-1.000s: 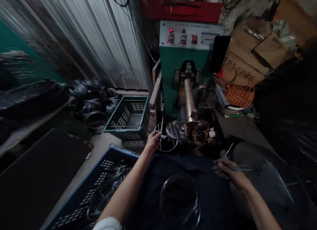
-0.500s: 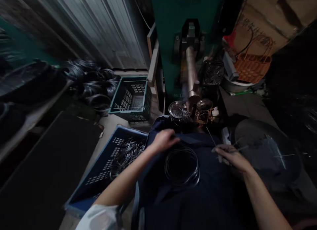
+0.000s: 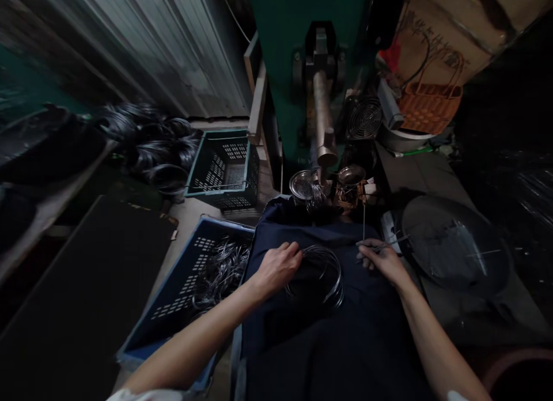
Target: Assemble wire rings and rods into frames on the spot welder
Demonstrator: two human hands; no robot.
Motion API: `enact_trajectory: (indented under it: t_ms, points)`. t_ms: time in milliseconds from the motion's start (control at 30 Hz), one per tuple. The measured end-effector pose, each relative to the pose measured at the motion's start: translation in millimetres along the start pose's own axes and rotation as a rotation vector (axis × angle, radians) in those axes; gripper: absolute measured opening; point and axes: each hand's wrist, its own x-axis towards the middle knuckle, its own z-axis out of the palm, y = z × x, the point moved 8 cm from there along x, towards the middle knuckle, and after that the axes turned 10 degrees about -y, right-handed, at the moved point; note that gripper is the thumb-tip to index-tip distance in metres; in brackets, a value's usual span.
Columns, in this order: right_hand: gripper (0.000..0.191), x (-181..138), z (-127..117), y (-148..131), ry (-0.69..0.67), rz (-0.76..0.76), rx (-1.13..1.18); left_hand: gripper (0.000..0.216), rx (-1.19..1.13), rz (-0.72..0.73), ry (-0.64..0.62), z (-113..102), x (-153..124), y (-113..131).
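Note:
My left hand (image 3: 280,267) is closed on the upper left edge of several thin metal wire rings (image 3: 339,280). Their left side is lifted a little off the dark blue cloth (image 3: 345,337) over my lap. To the right, my right hand (image 3: 382,261) is closed in a pinch around thin metal rods (image 3: 364,221). One rod points up from the fingertips; another sticks out toward the right. Whether they form one tool I cannot tell. Just ahead of the cloth is a green machine (image 3: 276,72) with a thick metal arm (image 3: 322,110).
Left of my lap, a blue crate (image 3: 181,286) holds many bent wire pieces. A green crate (image 3: 220,202) stands behind it, beside black wire coils (image 3: 151,153). Small metal dishes (image 3: 302,185) sit under the machine arm. On the right are a dark round pan-like lid (image 3: 453,245) and a wicker basket (image 3: 432,110).
My left hand has come down onto the rings and closed on their edge, raising them slightly. My right hand has shifted slightly left, its rod now more upright. The camera view has moved slightly.

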Motion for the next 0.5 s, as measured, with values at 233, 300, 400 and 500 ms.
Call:
enact_trajectory:
  t_ms: [233,300,400,500]
  points:
    - [0.043,-2.1,0.3,-6.4,0.035,-0.05,-0.03,0.013,-0.403,-0.112,-0.02,-22.7,-56.0,-3.2]
    - [0.042,-1.5,-0.6,-4.6,0.038,-0.051,-0.04,0.015,-0.59,-0.095,0.039,-42.1,-70.6,-1.0]
    - [0.041,2.7,4.0,0.4,0.022,-0.038,-0.067,0.016,-0.747,-0.121,0.106,-56.8,-75.5,-4.2]
    - [0.042,6.2,23.8,1.2,-0.093,-0.034,-0.058,0.012,-0.774,-0.142,0.089,-36.9,-61.3,-9.1]
